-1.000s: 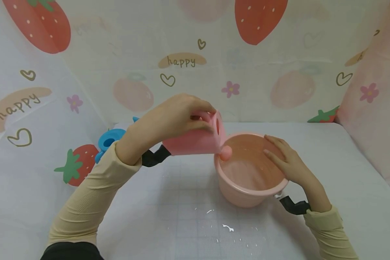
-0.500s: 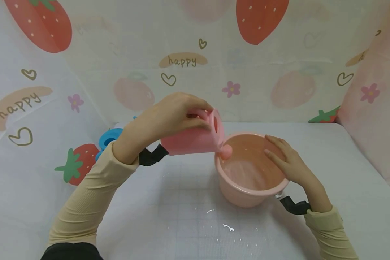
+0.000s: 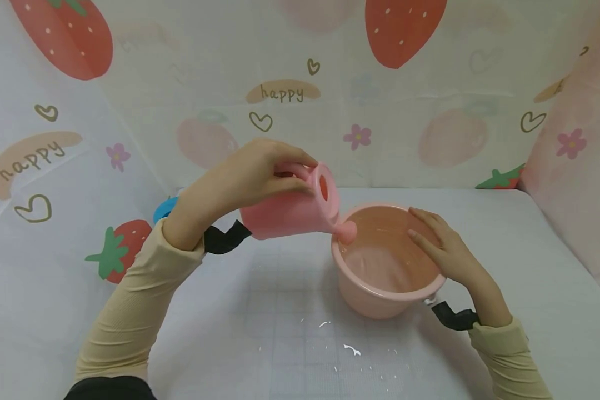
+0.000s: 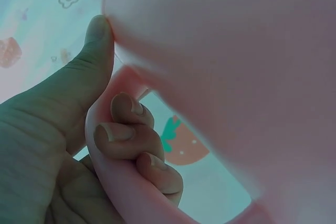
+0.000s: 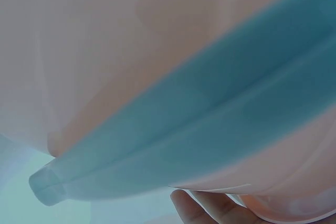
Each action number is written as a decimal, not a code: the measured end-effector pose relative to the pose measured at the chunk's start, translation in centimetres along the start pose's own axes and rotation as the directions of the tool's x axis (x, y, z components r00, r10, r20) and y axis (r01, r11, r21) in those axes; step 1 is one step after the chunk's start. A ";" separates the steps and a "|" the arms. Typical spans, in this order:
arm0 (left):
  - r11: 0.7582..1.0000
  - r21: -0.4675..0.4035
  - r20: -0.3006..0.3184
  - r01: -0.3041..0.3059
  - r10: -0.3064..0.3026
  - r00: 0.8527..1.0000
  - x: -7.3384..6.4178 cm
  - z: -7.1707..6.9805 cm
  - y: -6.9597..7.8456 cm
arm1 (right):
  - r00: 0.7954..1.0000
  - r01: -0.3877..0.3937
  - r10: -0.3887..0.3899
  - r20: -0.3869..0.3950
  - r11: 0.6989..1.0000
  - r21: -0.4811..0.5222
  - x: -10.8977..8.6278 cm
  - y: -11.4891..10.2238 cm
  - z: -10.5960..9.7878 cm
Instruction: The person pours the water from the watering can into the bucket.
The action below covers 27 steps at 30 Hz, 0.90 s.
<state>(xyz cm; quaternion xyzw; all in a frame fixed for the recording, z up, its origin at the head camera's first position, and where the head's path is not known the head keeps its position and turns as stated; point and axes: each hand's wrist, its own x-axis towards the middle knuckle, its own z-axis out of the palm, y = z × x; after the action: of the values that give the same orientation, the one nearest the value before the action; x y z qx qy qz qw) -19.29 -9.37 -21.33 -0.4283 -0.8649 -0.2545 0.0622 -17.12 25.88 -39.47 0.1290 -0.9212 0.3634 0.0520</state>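
Note:
My left hand [image 3: 260, 169] grips a pink watering can [image 3: 282, 214] by its handle. In the left wrist view its fingers curl round that handle [image 4: 113, 171], while the thumb presses the can's body. The can is tilted, its round spout head [image 3: 347, 232] over the left rim of a pink bucket [image 3: 375, 306]; whether they touch I cannot tell. My right hand [image 3: 447, 253] holds the bucket's right rim, thumb inside and fingers along the outer side. A pale, blurred band, apparently the bucket's handle [image 5: 210, 124], crosses the right wrist view.
A blue object [image 3: 165, 209] lies behind my left forearm, mostly hidden. Water drops [image 3: 352, 350] glisten on the white table surface [image 3: 220, 339] in front of the bucket. A printed curtain [image 3: 395, 111] with strawberries and hearts closes off the back and sides.
The watering can and left hand have shifted left and slightly up, and the can's opening shows more. My forearm now covers more of the blue object. Bucket and right hand have stayed put.

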 end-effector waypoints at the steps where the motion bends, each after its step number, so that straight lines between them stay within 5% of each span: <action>1: 1.000 -0.005 0.002 0.004 -0.004 1.000 -0.1 0.0 -0.1 | 1.000 0.002 -0.002 0.000 1.000 0.001 0.0 0.0 0.0; 11: 0.998 -0.069 -0.022 -0.010 0.009 1.000 -0.6 -0.1 -1.2 | 1.000 -0.003 0.003 0.005 1.000 0.007 0.0 0.1 0.0; 27: 0.984 -0.175 -0.080 0.028 -0.043 0.996 -1.7 0.5 -5.0 | 1.000 0.005 -0.005 0.002 1.000 0.019 -0.1 0.0 -0.1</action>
<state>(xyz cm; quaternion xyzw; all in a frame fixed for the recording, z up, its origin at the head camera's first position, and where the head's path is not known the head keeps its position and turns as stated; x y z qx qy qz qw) -22.02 -12.88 -24.23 -0.4054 -0.8435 -0.3479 0.0562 -17.04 25.97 -39.48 0.1319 -0.9175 0.3719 0.0507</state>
